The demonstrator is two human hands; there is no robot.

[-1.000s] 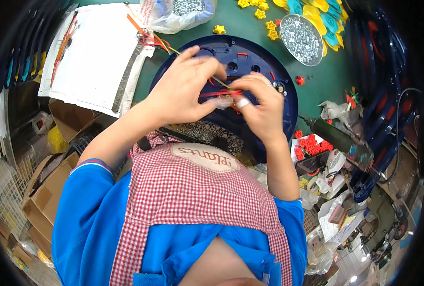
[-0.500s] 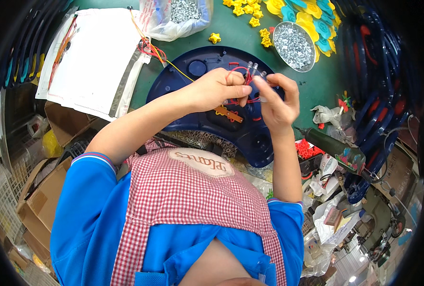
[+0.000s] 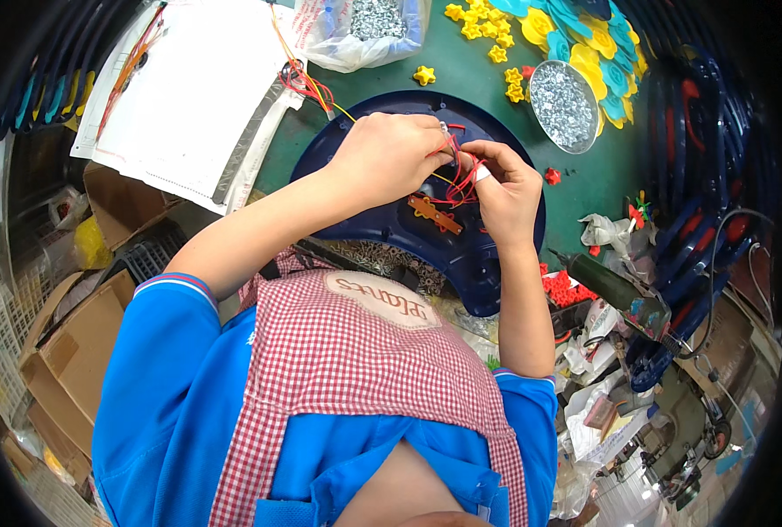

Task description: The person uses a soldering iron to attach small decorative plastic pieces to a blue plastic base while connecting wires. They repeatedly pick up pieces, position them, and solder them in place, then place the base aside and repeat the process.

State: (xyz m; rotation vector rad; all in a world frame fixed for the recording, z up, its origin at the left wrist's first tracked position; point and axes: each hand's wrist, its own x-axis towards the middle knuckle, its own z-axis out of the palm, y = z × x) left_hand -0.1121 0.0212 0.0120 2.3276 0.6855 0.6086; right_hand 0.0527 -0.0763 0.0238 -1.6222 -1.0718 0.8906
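Both hands meet over a dark blue curved plastic shell [image 3: 474, 263] lying on the green table. My left hand [image 3: 384, 156] is closed with its fingertips pinching thin red wires [image 3: 463, 180]; a small clear tip shows just beyond them. My right hand [image 3: 507, 189] also grips the red wires between thumb and fingers, and a white band wraps one of its digits. Loose wire loops hang between the hands. Below them an orange-brown strip [image 3: 437, 216] rests in the shell. A yellow wire [image 3: 345, 114] runs from behind my left hand toward the upper left.
A round dish of small metal screws [image 3: 564, 105] stands at right. Beyond lie yellow stars [image 3: 496, 54], flower-shaped pieces [image 3: 595, 53] and a plastic bag of metal parts [image 3: 365, 44]. White sheets with wires [image 3: 189, 97] are at left; a dark green power screwdriver [image 3: 615, 285] is at right.
The view has shifted, so the table things sit further right and lower. My fingers have closed in on the wires, and the clear tips that stuck up between my hands are now mostly hidden.
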